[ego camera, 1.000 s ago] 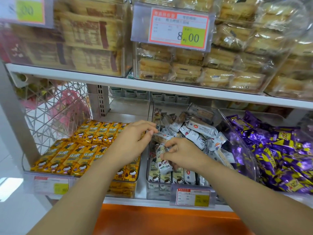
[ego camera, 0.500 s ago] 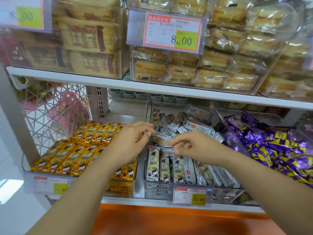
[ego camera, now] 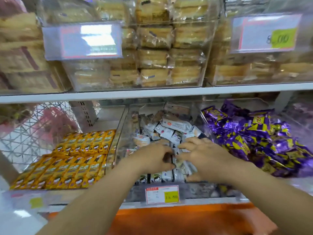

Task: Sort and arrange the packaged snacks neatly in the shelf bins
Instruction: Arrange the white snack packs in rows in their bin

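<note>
Reaching into the middle clear bin (ego camera: 120, 133), left hand (ego camera: 150, 160) curled, grip too blurred to tell, right hand (ego camera: 205, 155) spread flat on white snack packets (ego camera: 171, 126), hands nearly touching, yellow packets (ego camera: 71, 160) left, purple packets (ego camera: 254, 133) right.

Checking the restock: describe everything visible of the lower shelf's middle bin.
The middle bin is clear plastic, between yellow packets and purple packets. Its white packets lie jumbled at the back, upright in a row in front. A price tag hangs on its front. The left hand and right hand reach inside.
</note>
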`<state>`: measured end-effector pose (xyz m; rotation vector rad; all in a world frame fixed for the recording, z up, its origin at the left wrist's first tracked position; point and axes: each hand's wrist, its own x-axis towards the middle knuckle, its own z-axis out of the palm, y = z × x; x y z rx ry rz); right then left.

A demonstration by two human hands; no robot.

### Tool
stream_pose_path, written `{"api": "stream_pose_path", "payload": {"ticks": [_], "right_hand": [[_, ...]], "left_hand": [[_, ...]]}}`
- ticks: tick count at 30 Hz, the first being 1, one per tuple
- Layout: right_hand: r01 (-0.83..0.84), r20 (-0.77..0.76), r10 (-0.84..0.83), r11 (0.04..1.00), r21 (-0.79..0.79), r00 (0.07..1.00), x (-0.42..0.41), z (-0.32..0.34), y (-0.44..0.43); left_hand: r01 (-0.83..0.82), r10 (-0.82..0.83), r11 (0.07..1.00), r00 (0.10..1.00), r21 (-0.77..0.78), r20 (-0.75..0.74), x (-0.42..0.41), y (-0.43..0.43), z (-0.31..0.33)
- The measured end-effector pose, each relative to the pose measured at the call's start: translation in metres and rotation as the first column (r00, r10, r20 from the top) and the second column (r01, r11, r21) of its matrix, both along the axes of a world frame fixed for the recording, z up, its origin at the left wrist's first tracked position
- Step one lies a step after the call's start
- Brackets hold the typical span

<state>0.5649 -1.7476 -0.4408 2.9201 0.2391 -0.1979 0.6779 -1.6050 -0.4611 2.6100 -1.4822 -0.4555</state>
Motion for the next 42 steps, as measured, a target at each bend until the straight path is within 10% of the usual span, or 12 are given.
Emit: {"api": "stream_pose_path", "payload": {"ticks": [17,30,35,42], "right_hand": [[-0.010,-0.026,0.013,0.994,0.110,1.000,0.005,0.002,-0.006],[0.013,0.019,-0.015,0.993,0.119,1.000,0.016,-0.001,-0.004],[0.024,0.018,-0.026,0.995,0.098,0.999,0.018,-0.001,-0.004],[0.015,0.012,-0.016,0.994,0.109,1.000,0.019,-0.003,-0.004]], "left_hand": [[-0.096,0.157,0.912,0.980,0.398,-0.123,0.011,-0.003,0.017],[-0.142,0.127,0.985,0.980,-0.096,-0.153,-0.007,0.020,0.049],[-0.365,0.353,0.839,0.929,-0.404,-0.109,-0.016,0.038,0.058],[-0.343,0.383,0.920,0.888,-0.191,0.254,-0.030,0.052,0.021]]}}
